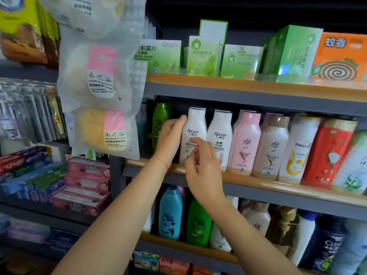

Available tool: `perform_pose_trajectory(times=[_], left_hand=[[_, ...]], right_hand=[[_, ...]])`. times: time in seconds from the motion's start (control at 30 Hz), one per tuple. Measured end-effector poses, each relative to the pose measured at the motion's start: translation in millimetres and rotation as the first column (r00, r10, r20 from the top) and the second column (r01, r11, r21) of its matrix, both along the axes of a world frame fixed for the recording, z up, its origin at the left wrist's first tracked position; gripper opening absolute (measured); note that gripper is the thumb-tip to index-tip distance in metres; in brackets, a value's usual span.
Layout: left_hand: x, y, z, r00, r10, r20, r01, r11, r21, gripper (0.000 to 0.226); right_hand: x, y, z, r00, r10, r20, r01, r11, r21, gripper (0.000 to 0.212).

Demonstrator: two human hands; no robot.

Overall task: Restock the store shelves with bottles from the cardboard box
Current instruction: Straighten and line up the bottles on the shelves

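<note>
Both forearms rise from the bottom of the frame toward the middle shelf (258,182) at centre. The left hand (170,138) reaches furthest: its wrist bends back, its palm lies flat against the left side of the white bottle (195,133), and its fingers are straight, with the tips up near the bottle's shoulder. They touch the bottle but do not wrap around it. The right hand (203,171) hangs in front of the same bottle's lower half, back toward the camera, fingers loosely spread and a little curled, holding nothing; whether any fingertip touches the label cannot be told. The white bottle stands upright at the left end of the shelf's front row, touching a second white bottle (220,137) on its right. A green bottle (159,126) stands further back, just left of the left hand. Pink bottles (246,141) follow to the right.
</note>
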State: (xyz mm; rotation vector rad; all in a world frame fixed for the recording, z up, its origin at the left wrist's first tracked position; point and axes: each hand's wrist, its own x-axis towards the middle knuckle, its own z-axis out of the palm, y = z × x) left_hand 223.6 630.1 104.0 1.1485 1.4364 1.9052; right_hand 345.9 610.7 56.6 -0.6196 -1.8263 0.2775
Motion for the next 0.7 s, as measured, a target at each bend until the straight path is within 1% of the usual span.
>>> perform_pose_trajectory(times=[0.03, 0.07, 0.1, 0.17, 0.23, 0.3, 0.37, 0.43, 0.53, 0.57, 0.6, 0.7], left_hand=[[-8, -2, -1, 0.996, 0.085, 0.018, -0.086, 0.995, 0.053, 0.024], [-17, -5, -2, 0.989, 0.146, 0.040, -0.149, 0.984, 0.093, 0.020], [-25, -7, -2, 0.984, 0.170, 0.053, -0.175, 0.977, 0.123, 0.024], [-40, -5, -1, 0.985, 0.165, 0.054, -0.171, 0.975, 0.142, 0.047], [-50, 2, -2, 0.986, 0.162, 0.041, -0.166, 0.977, 0.130, 0.071], [-58, 9, -2, 0.986, 0.147, 0.083, -0.155, 0.982, 0.104, 0.082], [-62, 13, -1, 0.982, 0.082, 0.170, -0.099, 0.990, 0.097, 0.079], [-66, 20, 2, 0.979, 0.036, 0.199, -0.050, 0.997, 0.063, 0.081], [-76, 33, 1, 0.982, 0.051, 0.182, -0.050, 0.999, -0.012, 0.107], [-79, 37, 2, 0.983, 0.052, 0.174, -0.047, 0.998, -0.030, 0.113], [-83, 42, 1, 0.986, 0.046, 0.163, -0.039, 0.998, -0.047, 0.115], [-86, 43, 8, 0.994, 0.012, 0.111, -0.004, 0.998, -0.069, 0.105]], right_hand=[[-6, -4, 3, 0.997, 0.075, -0.017, -0.075, 0.996, -0.040, 0.034], [-15, -8, 7, 0.989, 0.143, -0.029, -0.145, 0.984, -0.103, 0.034], [-24, -13, 12, 0.976, 0.211, -0.046, -0.216, 0.959, -0.181, 0.035], [-47, -17, 25, 0.935, 0.332, -0.126, -0.355, 0.865, -0.355, 0.040], [-73, -12, 38, 0.900, 0.365, -0.240, -0.437, 0.744, -0.506, 0.046], [-101, 6, 47, 0.904, 0.278, -0.326, -0.424, 0.688, -0.589, 0.051], [-125, 22, 54, 0.897, 0.155, -0.414, -0.413, 0.625, -0.662, 0.057], [-138, 36, 59, 0.878, 0.064, -0.474, -0.424, 0.563, -0.709, 0.063], [-145, 54, 66, 0.850, -0.004, -0.527, -0.457, 0.492, -0.741, 0.065], [-147, 59, 68, 0.845, -0.012, -0.534, -0.463, 0.484, -0.743, 0.066], [-149, 63, 69, 0.852, -0.015, -0.524, -0.453, 0.480, -0.751, 0.069], [-155, 72, 71, 0.869, -0.032, -0.494, -0.419, 0.485, -0.768, 0.081]])
